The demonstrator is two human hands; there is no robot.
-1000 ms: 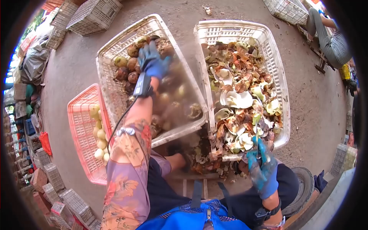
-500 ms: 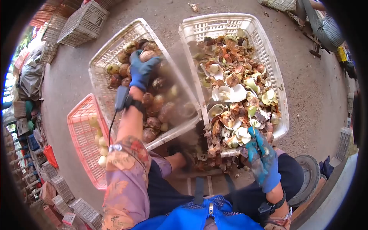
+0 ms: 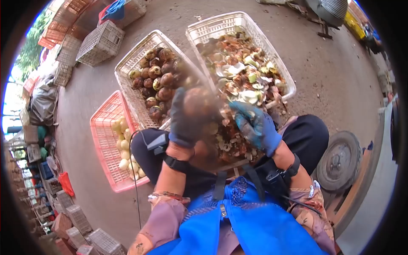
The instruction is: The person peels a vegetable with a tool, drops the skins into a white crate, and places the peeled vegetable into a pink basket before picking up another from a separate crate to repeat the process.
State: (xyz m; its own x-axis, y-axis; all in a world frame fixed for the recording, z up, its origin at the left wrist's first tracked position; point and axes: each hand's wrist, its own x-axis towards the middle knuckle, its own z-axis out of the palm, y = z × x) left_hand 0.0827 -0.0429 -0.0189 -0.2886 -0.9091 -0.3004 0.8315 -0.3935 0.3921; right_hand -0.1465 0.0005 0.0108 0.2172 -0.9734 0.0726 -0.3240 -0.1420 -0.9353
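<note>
My left hand (image 3: 183,121), in a dark blue glove, is closed around a brown-skinned onion (image 3: 200,102) in front of me; both are motion-blurred. My right hand (image 3: 256,127), in a stained blue glove, sits just right of the onion with its fingers curled together. Whatever those fingers may hold is hidden. Beyond my left hand, several unpeeled onions (image 3: 155,76) fill part of a white crate (image 3: 137,52). Past my right hand stands another white crate (image 3: 221,26), heaped with brown skins and pale peelings (image 3: 244,70).
A red crate (image 3: 103,146) with pale peeled onions (image 3: 123,144) stands at the left. Scraps (image 3: 238,146) lie between my legs. A wheel (image 3: 338,161) is by my right knee. Stacked crates (image 3: 100,43) stand at the back left; part of another person's grey-clothed leg (image 3: 329,10) shows at top right.
My left hand has lifted an onion out of the left white crate and brought it back toward me. My right hand has moved left and up, close to it. The view has shifted.
</note>
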